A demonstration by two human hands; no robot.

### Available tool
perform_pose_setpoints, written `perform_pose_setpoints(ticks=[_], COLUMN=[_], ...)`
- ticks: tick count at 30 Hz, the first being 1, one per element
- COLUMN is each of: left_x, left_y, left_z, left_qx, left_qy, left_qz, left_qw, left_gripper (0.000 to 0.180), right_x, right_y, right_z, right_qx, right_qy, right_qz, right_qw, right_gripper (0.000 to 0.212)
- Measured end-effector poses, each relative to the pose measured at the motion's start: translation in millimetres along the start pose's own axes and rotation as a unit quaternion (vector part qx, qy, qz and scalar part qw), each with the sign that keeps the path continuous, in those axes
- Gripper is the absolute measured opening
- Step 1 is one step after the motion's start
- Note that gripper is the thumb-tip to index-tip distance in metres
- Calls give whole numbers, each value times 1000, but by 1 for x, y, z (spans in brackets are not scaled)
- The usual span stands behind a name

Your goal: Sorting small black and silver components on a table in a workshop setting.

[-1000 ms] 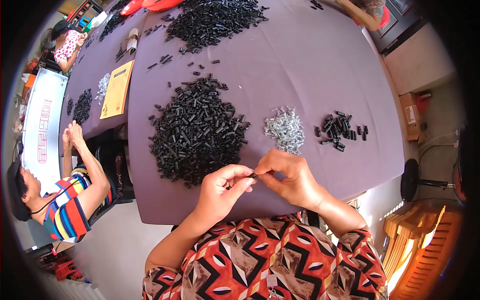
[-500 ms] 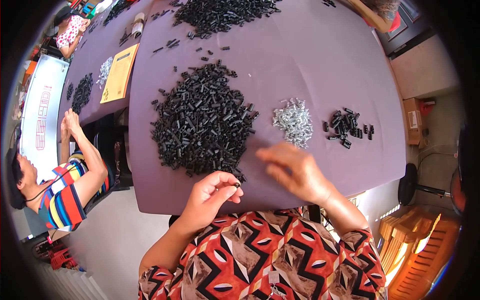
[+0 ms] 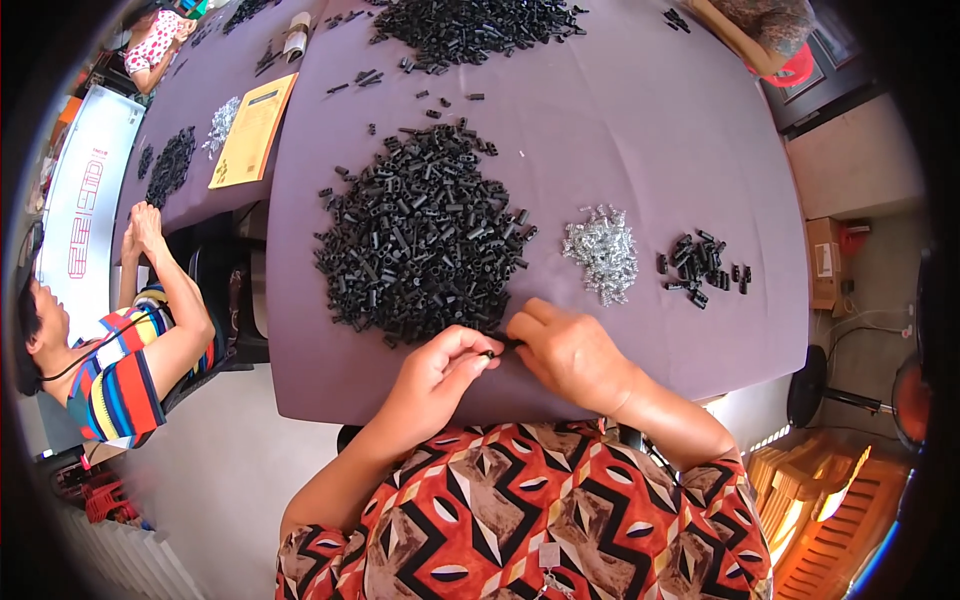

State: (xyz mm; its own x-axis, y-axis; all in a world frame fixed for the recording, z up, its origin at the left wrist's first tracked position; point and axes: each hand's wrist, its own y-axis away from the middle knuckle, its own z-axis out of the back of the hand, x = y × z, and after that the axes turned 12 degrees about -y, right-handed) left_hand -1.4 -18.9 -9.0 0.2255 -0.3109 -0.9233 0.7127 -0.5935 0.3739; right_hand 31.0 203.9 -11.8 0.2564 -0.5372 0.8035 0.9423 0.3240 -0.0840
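The left grip point(image 3: 438, 374) is closed in a pinch on a small black piece point(image 3: 489, 354), held between thumb and fingers. Just to its right, the right grip point(image 3: 574, 358) curls over by the near edge of a large black heap point(image 3: 420, 240); its fingertips are partly hidden, so I cannot tell whether it grasps anything. That heap lies on the purple-grey bench point(image 3: 700, 150), just beyond the left grip. Beyond the right grip sits a shiny clear pile point(image 3: 601, 256), with a small black cluster point(image 3: 690, 262) farther right. Well beyond both grips lies another black heap point(image 3: 470, 32)
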Motion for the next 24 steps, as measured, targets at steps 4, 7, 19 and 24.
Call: perform_pose_setpoints(ticks=[4,7,19,24], left_x=[-5,-9,-16,-17], left_y=[-9,-13,-12,-13], left_z=[-10,-15,-19,-16], left_qx=[2,12,49,67], left_qy=[45,49,81,77], left_qz=[4,3,26,34], left_qw=[999,999,995,994], left_gripper=[15,15,17,17], right_x=[-3,-4,-8,-6], right_y=[6,16,22,15], right_z=[20,21,19,26], right_qx=[-53,-113,-30,-36], right_qy=[-84,-282,-594,-302], right_qz=[-59,-103,-162,5], right_qw=[993,947,787,953], right_gripper=[22,20,15,16])
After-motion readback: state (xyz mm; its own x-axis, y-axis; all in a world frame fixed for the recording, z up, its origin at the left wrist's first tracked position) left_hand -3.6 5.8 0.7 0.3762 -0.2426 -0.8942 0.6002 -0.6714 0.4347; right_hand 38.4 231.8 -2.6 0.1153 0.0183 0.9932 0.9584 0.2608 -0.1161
